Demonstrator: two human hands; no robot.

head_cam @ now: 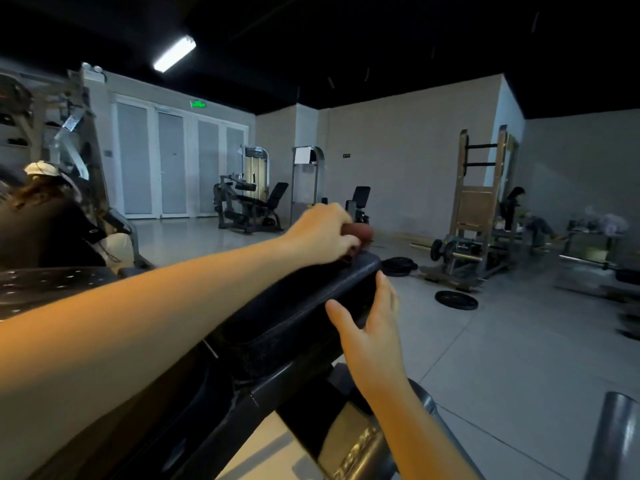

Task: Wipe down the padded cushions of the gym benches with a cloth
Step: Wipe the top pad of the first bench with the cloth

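Observation:
A long black padded cushion (pixel 304 306) runs away from me on a grey metal frame. My left hand (pixel 322 233) reaches to its far end and grips a dark reddish-brown cloth (pixel 360 233), bunched on the pad's top. My right hand (pixel 370 323) holds the pad's right side edge, thumb on top and fingers round the side. Most of the cloth is hidden under my left fingers.
A person in a white cap (pixel 45 209) sits close on the left beside a perforated black seat (pixel 52 282). Weight plates (pixel 456 300) lie on the grey floor to the right. A wooden-framed machine (pixel 474 216) and other machines (pixel 249 206) stand farther back.

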